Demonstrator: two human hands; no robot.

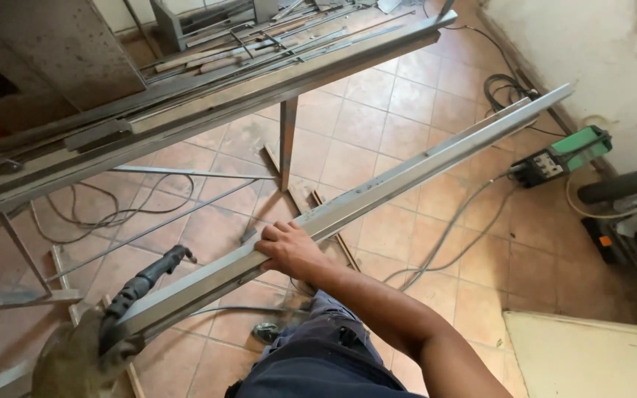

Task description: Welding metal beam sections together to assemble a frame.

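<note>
Left hand [75,354], gloved, low at about 8 o'clock, clenched around the dark grip of a welding torch [145,278]; torch pointing up toward 1 o'clock, lying just beside the near end of the long metal channel [377,193]. Gloved knuckles touching that lower end of the channel, fingers hidden under the worn fabric.

Channel running diagonally from 8 o'clock to 2 o'clock, raised above the tiled floor [399,96], far end near the wall.

Right hand [289,247], bare, just below centre, grasping the channel from above, fingers curled over its upper edge, thumb side toward the torch. Forearm stretching back toward 5 o'clock, wrist straight, elbow out of view.

Further up at 11 o'clock, a metal rack [208,103] loaded with steel strips, well apart from both hands. At 3 o'clock, a green and black welding machine [565,156] on the floor, cables trailing across the tiles.
</note>
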